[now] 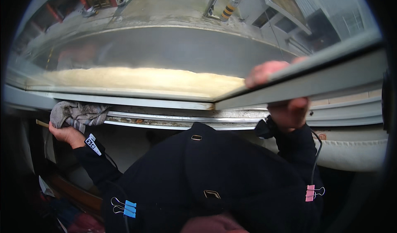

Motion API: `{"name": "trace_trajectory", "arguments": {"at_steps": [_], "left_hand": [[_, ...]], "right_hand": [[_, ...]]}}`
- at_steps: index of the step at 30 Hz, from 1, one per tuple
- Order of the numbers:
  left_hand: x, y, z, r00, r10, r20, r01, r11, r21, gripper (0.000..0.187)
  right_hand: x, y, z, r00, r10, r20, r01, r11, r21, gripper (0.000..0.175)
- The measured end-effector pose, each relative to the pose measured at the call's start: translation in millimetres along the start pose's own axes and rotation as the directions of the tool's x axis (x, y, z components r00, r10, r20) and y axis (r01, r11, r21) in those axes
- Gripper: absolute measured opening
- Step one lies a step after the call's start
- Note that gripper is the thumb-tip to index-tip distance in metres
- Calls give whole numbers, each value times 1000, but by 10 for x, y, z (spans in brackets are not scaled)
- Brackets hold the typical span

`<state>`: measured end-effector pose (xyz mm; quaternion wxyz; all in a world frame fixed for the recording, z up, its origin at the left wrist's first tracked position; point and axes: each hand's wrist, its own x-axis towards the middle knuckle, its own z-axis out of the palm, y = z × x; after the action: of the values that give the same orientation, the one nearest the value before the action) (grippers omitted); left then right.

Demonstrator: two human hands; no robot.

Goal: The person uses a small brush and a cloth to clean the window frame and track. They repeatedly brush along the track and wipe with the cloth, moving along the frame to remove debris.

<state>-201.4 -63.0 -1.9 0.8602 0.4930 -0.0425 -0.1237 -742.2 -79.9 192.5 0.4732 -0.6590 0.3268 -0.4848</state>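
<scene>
My left hand [66, 136] holds a crumpled grey cloth [77, 113] with striped edges, bunched against the left end of the window's bottom frame. My right hand [288, 112] grips the frame of a window sash [328, 78]. Its fingers lie over the far side and its thumb on the near side. The sash slants up to the right from a corner near the middle of the sill. Below the glass pane [149, 81] runs a metal window track [186, 119], with dark grime and a small brown bit in its groove.
Beyond the window lie a grey road [173, 47] and a pole with yellow and black bands [228, 12]. A pale padded surface [350, 152] sits at the right under the sill. Cables run along both dark sleeves, with a blue binder clip [130, 208] and a pink binder clip [310, 193].
</scene>
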Motion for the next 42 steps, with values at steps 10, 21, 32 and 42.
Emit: {"name": "trace_trajectory", "arguments": {"at_steps": [10, 21, 32, 42], "left_hand": [[108, -75, -9, 970, 226, -89, -213, 968, 134, 41], [-249, -110, 54, 949, 281, -146, -290, 956, -48, 19], [-350, -25, 96, 947, 266, -181, -266, 964, 27, 26], [-352, -98, 109, 956, 233, -178, -243, 969, -40, 19]], "right_hand": [[144, 123, 50, 980, -193, 50, 197, 974, -112, 71], [106, 339, 141, 972, -226, 65, 229, 972, -51, 63], [593, 455, 1064, 976, -193, 100, 195, 981, -12, 61], [1126, 527, 2063, 912, -366, 184, 356, 930, 86, 51]]}}
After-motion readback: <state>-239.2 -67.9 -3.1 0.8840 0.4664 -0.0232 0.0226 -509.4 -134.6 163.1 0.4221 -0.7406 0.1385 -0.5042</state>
